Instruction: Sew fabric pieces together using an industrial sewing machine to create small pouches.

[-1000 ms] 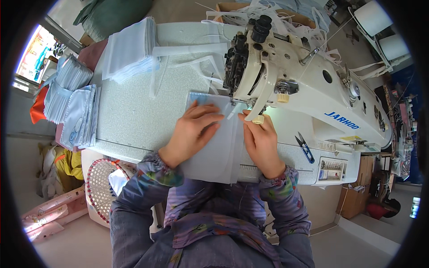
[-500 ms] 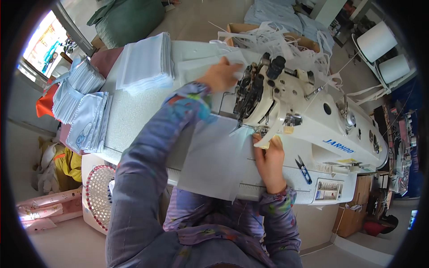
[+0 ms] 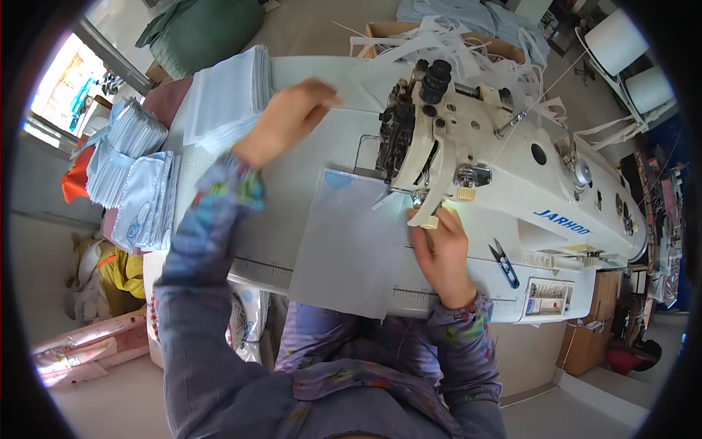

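A pale translucent fabric sheet (image 3: 344,249) with a light-blue patch at its far corner lies left of the needle of the white sewing machine (image 3: 482,157). Its lower end hangs over the table's front edge. Close beside the presser foot, my right hand (image 3: 446,260) is closed, thumb against fingers. Its fingertips are partly hidden by the machine, and what they pinch cannot be made out. My left hand (image 3: 285,121), blurred, is raised above the table by the tall stack of pale fabric sheets (image 3: 227,95). Its fingers stretch to the right, apparently holding nothing.
Blue thread snips (image 3: 504,263) lie right of my right hand, near a small parts tray (image 3: 547,298). Folded light-blue fabric bundles (image 3: 142,194) sit at the table's left end. Behind the machine stands a box of loose white strips (image 3: 453,51). Thread cones (image 3: 616,40) stand at far right.
My left hand has moved left, away from the machine head toward the stack. The pale sheet beneath it has gone from that spot. My right hand stays by the presser foot.
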{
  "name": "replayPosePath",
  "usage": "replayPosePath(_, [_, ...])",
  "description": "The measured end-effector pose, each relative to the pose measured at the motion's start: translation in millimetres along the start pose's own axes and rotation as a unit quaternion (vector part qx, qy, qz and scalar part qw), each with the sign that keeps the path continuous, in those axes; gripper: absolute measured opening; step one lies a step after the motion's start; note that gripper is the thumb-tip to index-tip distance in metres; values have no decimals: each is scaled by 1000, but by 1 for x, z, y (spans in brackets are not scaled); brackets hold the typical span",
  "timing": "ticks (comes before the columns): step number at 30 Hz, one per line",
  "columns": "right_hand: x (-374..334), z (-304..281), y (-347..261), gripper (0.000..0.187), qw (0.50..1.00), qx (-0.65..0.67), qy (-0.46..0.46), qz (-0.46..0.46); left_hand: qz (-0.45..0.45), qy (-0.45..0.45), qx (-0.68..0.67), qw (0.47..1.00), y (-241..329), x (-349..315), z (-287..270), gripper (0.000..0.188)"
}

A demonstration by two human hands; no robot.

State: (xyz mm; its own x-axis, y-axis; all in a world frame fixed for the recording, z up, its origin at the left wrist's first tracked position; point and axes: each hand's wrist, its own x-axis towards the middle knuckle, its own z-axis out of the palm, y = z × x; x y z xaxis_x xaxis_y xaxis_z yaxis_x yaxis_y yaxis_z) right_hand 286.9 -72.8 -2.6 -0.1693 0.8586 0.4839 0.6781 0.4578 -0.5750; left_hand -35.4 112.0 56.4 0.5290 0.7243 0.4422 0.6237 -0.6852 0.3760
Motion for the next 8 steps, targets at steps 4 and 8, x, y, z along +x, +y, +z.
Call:
replayPosePath(4, [8, 15, -17, 43, 990, 37, -91, -101, -84, -8, -43, 996, 74, -114, -15, 24])
replayPosePath(8, [9, 19, -30, 49, 978, -100, -132, -124, -87, -37, -56, 994, 104, -166, -10, 29])
